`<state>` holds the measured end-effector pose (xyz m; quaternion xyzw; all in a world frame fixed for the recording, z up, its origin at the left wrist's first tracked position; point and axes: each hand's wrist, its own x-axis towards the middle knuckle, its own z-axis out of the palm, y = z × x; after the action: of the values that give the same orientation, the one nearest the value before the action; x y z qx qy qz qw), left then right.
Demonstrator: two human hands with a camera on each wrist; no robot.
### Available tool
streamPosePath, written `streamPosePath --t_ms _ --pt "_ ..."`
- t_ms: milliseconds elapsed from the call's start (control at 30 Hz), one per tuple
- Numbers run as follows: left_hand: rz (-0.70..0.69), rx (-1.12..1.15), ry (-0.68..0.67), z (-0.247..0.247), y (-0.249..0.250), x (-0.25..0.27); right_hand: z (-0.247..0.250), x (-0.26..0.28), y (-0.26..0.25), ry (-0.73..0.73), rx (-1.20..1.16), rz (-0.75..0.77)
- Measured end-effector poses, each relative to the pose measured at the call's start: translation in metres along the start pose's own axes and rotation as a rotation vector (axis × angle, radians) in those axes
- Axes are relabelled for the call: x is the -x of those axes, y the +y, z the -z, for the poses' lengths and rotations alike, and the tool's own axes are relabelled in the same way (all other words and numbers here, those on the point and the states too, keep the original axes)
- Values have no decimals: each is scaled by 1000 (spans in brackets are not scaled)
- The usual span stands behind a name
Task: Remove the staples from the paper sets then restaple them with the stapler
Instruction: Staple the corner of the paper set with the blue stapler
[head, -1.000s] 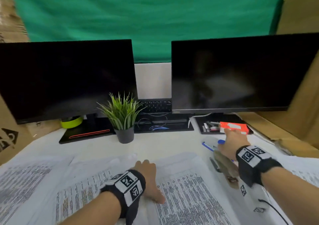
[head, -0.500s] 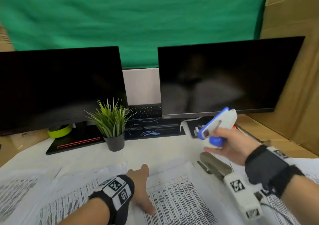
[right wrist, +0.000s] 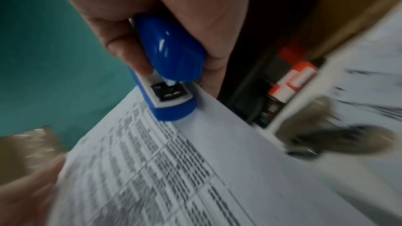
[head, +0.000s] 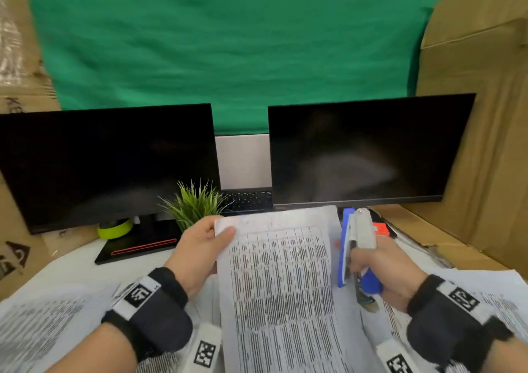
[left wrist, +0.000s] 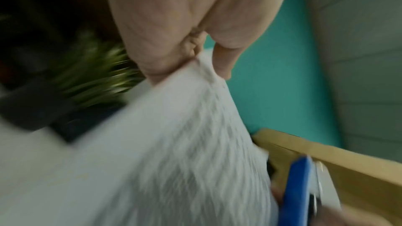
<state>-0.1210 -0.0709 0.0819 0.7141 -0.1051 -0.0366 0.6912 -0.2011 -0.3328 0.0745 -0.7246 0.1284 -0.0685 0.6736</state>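
L hand [head: 200, 251] pinching printed paper set [head: 281, 281] corner, R hand [head: 391, 269] gripping blue stapler [head: 355, 247], text unreadable

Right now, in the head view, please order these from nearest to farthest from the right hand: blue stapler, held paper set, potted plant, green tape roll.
1. blue stapler: inside the right hand's grip.
2. held paper set: just to its left, pinched by the left hand.
3. potted plant: farther left, behind the left hand.
4. green tape roll: far left, under the left monitor.

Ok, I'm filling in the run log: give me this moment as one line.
left hand: holds paper set raised | right hand: grips stapler beside it | stapling: not yet
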Motion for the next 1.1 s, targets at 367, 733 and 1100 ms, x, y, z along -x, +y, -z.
streamPosePath --t_ms 367,733,1100 --pt "-285 -103 147 -33 9 54 -20 65 -9 101 10 209" --pt "-483 -45 273 -52 25 58 -24 74 -20 194 49 487" --pt "-325 -200 80 -44 8 51 -13 44 -34 483 251 817"
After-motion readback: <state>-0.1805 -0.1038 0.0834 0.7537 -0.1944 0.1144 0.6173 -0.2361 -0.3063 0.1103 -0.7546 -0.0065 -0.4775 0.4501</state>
